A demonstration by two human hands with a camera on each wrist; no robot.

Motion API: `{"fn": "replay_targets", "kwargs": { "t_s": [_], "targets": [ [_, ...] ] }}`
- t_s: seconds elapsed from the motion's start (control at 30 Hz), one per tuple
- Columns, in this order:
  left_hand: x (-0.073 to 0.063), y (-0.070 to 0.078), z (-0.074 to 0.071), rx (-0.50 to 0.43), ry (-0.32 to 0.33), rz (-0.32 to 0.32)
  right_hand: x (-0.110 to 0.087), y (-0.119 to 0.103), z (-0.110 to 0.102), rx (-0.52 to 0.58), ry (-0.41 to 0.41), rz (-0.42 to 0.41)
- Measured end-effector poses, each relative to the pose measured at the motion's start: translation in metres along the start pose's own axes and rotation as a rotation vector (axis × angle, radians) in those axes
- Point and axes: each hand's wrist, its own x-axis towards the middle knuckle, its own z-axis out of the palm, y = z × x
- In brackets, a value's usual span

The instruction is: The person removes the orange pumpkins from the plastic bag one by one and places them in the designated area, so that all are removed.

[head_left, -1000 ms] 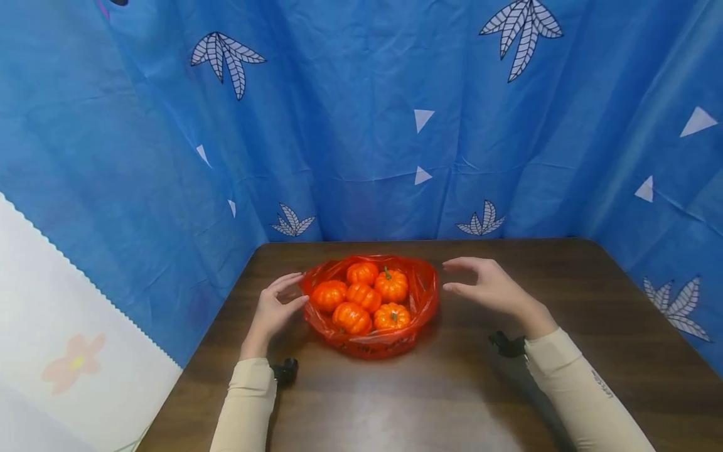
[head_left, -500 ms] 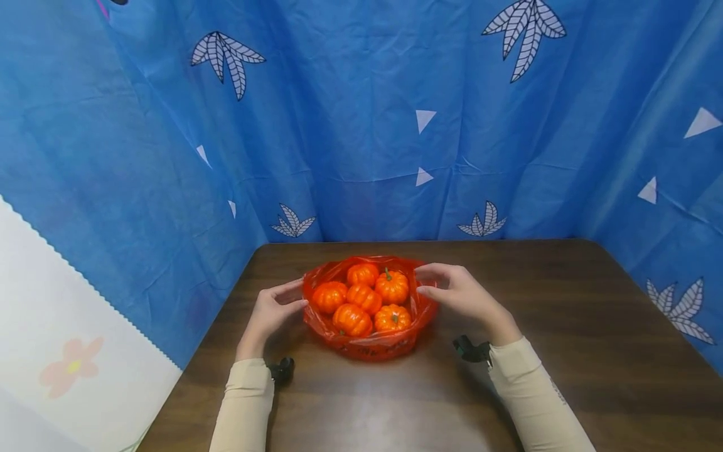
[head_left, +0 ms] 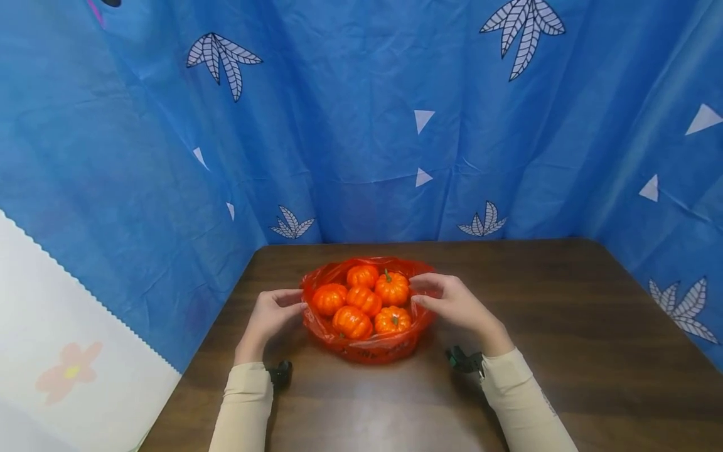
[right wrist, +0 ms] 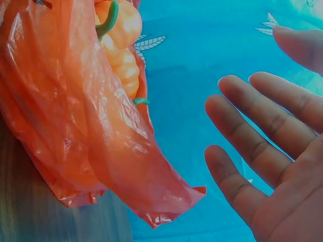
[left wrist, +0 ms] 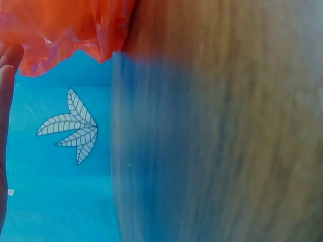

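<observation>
A thin red plastic bag (head_left: 367,353), its mouth spread wide, sits on the wooden table. Inside lie several small glossy orange pumpkins (head_left: 351,322), some showing a green stem. My left hand (head_left: 265,320) is at the bag's left rim, thumb and fingers apart, fingertips right at the plastic. In the left wrist view only those fingertips (left wrist: 12,56) show, beside the crumpled bag edge (left wrist: 60,35). My right hand (head_left: 460,307) overlaps the right rim in the head view. The right wrist view shows its fingers (right wrist: 252,151) extended, beside a loose flap of the bag (right wrist: 166,196).
A blue curtain (head_left: 367,138) with leaf and triangle prints hangs behind and around the dark wooden table (head_left: 565,333). A white cloth (head_left: 113,376) with a flower print hangs at the left. Black wrist mounts (head_left: 465,360) sit below the hands.
My right hand has moved left, from beside the bag to its right rim. The left hand has stayed at the left rim, shifting slightly. Bag and pumpkins have barely moved.
</observation>
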Motion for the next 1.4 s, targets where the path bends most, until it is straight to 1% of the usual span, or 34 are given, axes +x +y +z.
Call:
{"fn": "replay_targets", "kwargs": {
  "t_s": [0.2,0.4,0.6,0.8,0.93,1.03,1.2,1.33,1.4],
  "targets": [
    [0.0,0.0,0.0,0.045,0.05,0.02,0.004,-0.002,0.005,-0.003,-0.034,-0.018],
    [0.0,-0.002,0.003,0.102,0.077,0.012,0.004,-0.002,0.009,-0.018,-0.046,-0.031],
    [0.003,-0.004,0.009,0.13,0.099,0.025,0.001,-0.002,0.012,-0.045,-0.053,-0.031],
    [0.003,-0.005,0.008,0.142,0.126,0.032,-0.001,0.001,0.019,-0.069,-0.056,-0.029],
    [0.004,-0.006,0.009,0.136,0.126,0.037,-0.003,0.004,0.019,-0.067,-0.043,0.0],
    [0.005,-0.006,0.01,0.132,0.126,0.04,-0.004,0.005,0.019,-0.067,-0.035,0.004],
    [0.004,-0.003,0.012,0.126,0.128,0.037,-0.001,0.007,0.023,-0.074,-0.032,-0.031],
    [0.002,-0.003,0.012,0.13,0.124,0.038,0.001,0.013,0.029,-0.091,-0.016,-0.036],
    [0.002,-0.003,0.013,0.131,0.125,0.035,0.003,0.016,0.032,-0.109,-0.011,-0.025]
  ]
}}
